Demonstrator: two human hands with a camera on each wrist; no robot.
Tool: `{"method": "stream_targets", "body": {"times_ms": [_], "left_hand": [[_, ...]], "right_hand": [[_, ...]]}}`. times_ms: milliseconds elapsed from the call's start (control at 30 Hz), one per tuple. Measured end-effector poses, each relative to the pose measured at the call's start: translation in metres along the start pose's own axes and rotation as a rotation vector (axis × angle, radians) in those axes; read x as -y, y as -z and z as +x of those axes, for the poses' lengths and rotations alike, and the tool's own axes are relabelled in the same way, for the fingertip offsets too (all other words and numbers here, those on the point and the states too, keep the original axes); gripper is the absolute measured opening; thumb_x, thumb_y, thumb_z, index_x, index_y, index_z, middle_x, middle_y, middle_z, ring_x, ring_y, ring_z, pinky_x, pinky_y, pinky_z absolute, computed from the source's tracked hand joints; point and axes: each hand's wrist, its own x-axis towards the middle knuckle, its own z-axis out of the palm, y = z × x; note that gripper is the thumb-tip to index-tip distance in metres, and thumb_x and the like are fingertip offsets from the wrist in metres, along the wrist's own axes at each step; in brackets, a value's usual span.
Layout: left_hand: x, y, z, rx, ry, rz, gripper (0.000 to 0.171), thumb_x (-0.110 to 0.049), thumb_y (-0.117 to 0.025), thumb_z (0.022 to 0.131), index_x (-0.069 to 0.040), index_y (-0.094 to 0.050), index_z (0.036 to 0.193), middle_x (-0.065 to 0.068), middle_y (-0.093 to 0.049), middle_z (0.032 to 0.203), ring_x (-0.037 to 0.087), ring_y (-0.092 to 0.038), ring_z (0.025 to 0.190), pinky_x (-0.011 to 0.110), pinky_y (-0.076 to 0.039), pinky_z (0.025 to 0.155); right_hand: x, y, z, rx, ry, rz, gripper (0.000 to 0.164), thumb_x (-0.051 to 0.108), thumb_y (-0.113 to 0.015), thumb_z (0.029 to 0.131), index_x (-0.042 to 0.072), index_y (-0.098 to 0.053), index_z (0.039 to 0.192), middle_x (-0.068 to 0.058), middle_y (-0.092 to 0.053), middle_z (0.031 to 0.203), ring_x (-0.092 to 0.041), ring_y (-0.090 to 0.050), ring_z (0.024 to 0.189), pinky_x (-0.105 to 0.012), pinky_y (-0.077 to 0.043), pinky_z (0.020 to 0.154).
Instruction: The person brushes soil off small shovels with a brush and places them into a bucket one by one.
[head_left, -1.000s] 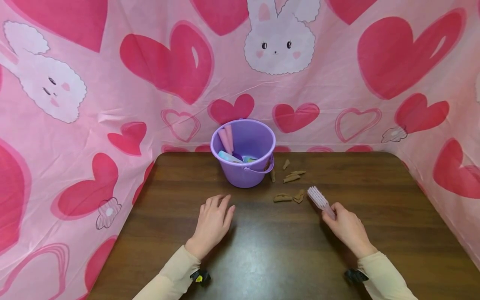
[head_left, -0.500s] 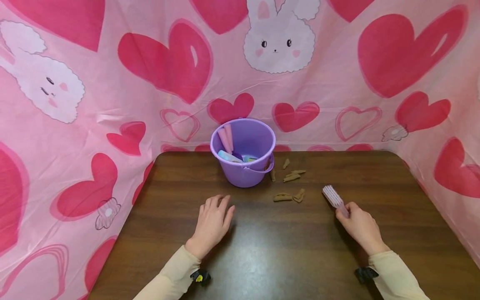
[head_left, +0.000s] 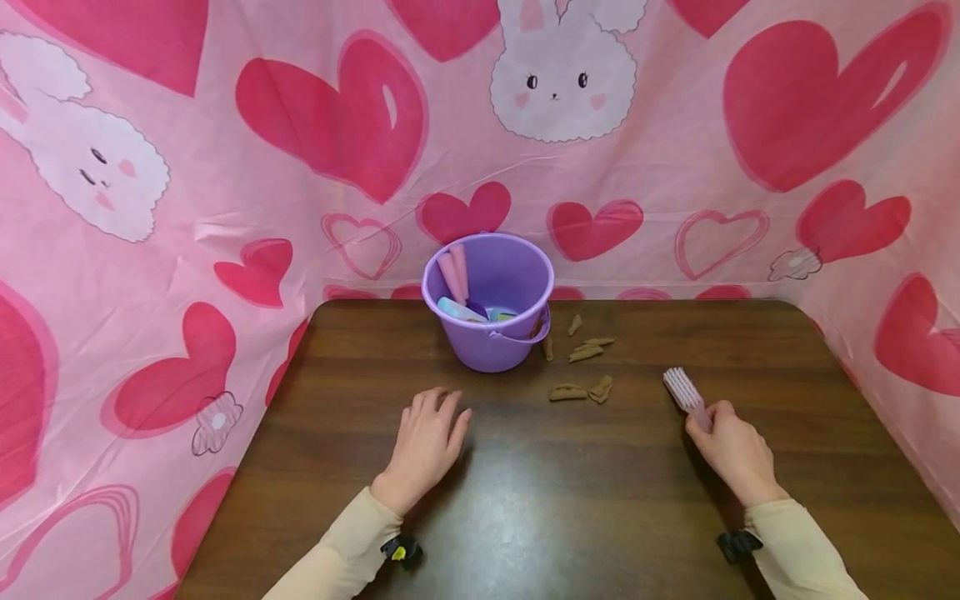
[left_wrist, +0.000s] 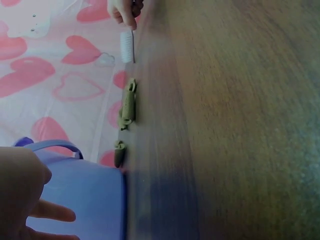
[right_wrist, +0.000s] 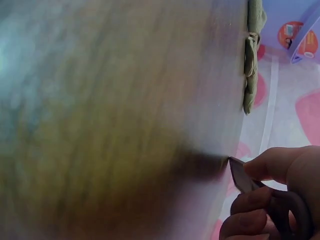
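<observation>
My right hand (head_left: 738,458) grips a pale pink brush (head_left: 684,390) by its handle, at the right of the table. The white bristles face up, away from the tabletop, in the left wrist view. In the right wrist view, fingers and thumb wrap the dark-looking handle (right_wrist: 242,177), which has a loop at its end. My left hand (head_left: 423,450) rests over the table, palm down with relaxed fingers, holding nothing. Between the hands, farther back, lie several brown curled pieces (head_left: 587,353). A purple bucket (head_left: 491,348) stands beyond the left hand.
Inside the bucket are pink cone-like pieces (head_left: 453,275) and a light blue item (head_left: 459,311). Its handle (head_left: 534,335) hangs at the right side. A pink cloth with hearts and rabbits (head_left: 555,175) closes off the back and sides of the wooden table (head_left: 510,508).
My right hand has moved to the right with the brush, away from the brown pieces. The left hand, bucket and brown pieces have stayed put.
</observation>
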Motion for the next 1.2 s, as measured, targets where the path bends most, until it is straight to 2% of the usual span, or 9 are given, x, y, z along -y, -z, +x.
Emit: {"method": "stream_targets", "body": {"times_ms": [167,333,433,700,833,1033,1200], "left_hand": [[0.0,0.001,0.0,0.003,0.001,0.003,0.04,-0.033,-0.062,0.105,-0.004,-0.068,0.132,0.019,-0.063,0.13,0.038,-0.056,0.122,0.055,-0.047,0.092],[0.0,0.001,-0.001,0.03,0.011,0.005,0.041,-0.035,-0.06,0.106,-0.004,-0.067,0.132,0.02,-0.062,0.131,0.039,-0.055,0.124,0.056,-0.047,0.094],[0.001,0.001,-0.002,0.035,0.011,0.0,0.041,-0.035,-0.059,0.106,-0.004,-0.068,0.132,0.02,-0.062,0.132,0.039,-0.055,0.124,0.057,-0.047,0.095],[0.002,0.002,-0.004,0.03,0.0,-0.004,0.04,-0.035,-0.06,0.106,-0.004,-0.069,0.129,0.021,-0.062,0.131,0.039,-0.055,0.124,0.057,-0.047,0.095],[0.002,0.002,-0.005,0.031,-0.005,-0.002,0.039,-0.035,-0.059,0.106,-0.004,-0.069,0.129,0.021,-0.062,0.131,0.039,-0.055,0.124,0.056,-0.046,0.094],[0.001,0.002,-0.006,0.04,0.006,0.004,0.04,-0.036,-0.059,0.106,-0.005,-0.069,0.129,0.021,-0.062,0.132,0.039,-0.054,0.126,0.056,-0.046,0.095],[0.0,0.003,-0.005,0.05,0.015,0.009,0.04,-0.036,-0.059,0.106,-0.005,-0.069,0.129,0.021,-0.061,0.133,0.04,-0.053,0.126,0.058,-0.045,0.096]], "right_hand": [[0.0,0.002,0.0,0.01,-0.003,-0.016,0.035,0.031,-0.055,0.1,-0.004,-0.054,0.104,-0.025,-0.064,0.081,-0.039,-0.06,0.065,-0.053,-0.046,0.055],[0.001,0.004,0.001,0.01,0.095,-0.055,0.026,0.024,-0.06,0.099,0.002,-0.055,0.086,-0.018,-0.06,0.074,-0.034,-0.055,0.061,-0.054,-0.045,0.056],[0.003,0.006,0.003,0.021,0.115,-0.099,0.028,0.023,-0.061,0.098,0.005,-0.053,0.078,-0.015,-0.058,0.07,-0.033,-0.054,0.059,-0.054,-0.044,0.054],[0.006,0.011,0.007,0.098,0.084,-0.164,0.031,0.022,-0.063,0.094,-0.004,-0.05,0.085,-0.029,-0.061,0.077,-0.047,-0.061,0.066,-0.06,-0.048,0.056],[0.006,0.013,0.008,0.128,0.095,-0.17,0.029,0.021,-0.062,0.093,-0.004,-0.052,0.083,-0.026,-0.06,0.076,-0.044,-0.059,0.066,-0.06,-0.048,0.058],[0.004,0.016,0.01,0.183,0.108,-0.171,0.025,0.022,-0.061,0.093,0.003,-0.053,0.079,-0.016,-0.057,0.072,-0.035,-0.056,0.067,-0.054,-0.048,0.059],[0.004,0.017,0.011,0.202,0.114,-0.16,0.025,0.022,-0.06,0.094,0.003,-0.053,0.079,-0.012,-0.055,0.071,-0.032,-0.053,0.066,-0.051,-0.047,0.06]]}}
